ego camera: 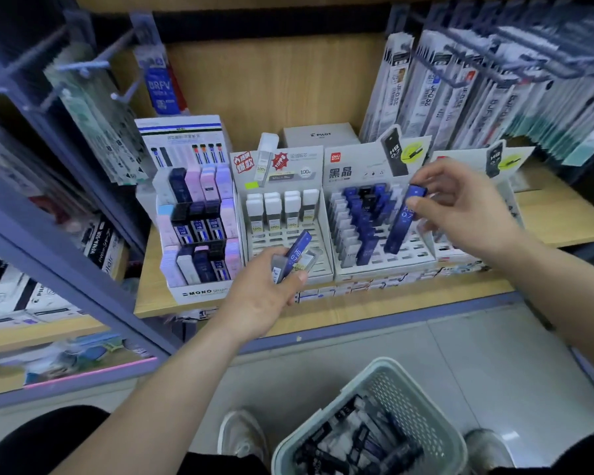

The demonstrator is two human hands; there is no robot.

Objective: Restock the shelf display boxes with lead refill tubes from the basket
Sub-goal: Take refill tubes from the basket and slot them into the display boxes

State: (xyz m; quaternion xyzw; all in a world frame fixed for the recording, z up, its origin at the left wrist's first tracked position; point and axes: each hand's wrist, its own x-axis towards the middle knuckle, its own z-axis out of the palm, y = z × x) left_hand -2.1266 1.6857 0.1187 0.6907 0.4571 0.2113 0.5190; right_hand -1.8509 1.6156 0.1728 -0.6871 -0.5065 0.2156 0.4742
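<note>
Lead refill tubes (357, 437) lie heaped in the pale green perforated basket (408, 402) at the lower right of the frame. It stands on the tiled floor between two pale shoes (240, 437).

The right hand (460, 207), right of centre, pinches the upper end of a blue HB 0.7 tube (403, 221) between thumb and curled fingers. The tube hangs tilted, and its lower end reaches the bare slots of the deli display box (408, 257), just right of the stepped rows of blue and clear tubes already standing there. I cannot tell whether its tip touches a slot.

The left hand (264, 289), low in the centre, is clenched round a small bundle of tubes (297, 252): one blue tube marked HB 0.7 and at least two clear ones, fanning up out of the fist. It hovers before the middle display box (275, 238), whose back rows hold white-capped tubes while its front slots are bare.

Left of that stands a tiered MONO display box (199, 293) filled with pink, lilac, black and navy cases. A grey PILOT box (319, 135) sits behind the middle box, and another deli box (477, 159) shows partly behind the right hand. All rest on a wooden shelf (546, 214). Hanging refill packs (460, 90) crowd the upper right on hooks, and more packs (93, 111) hang at the upper left.
</note>
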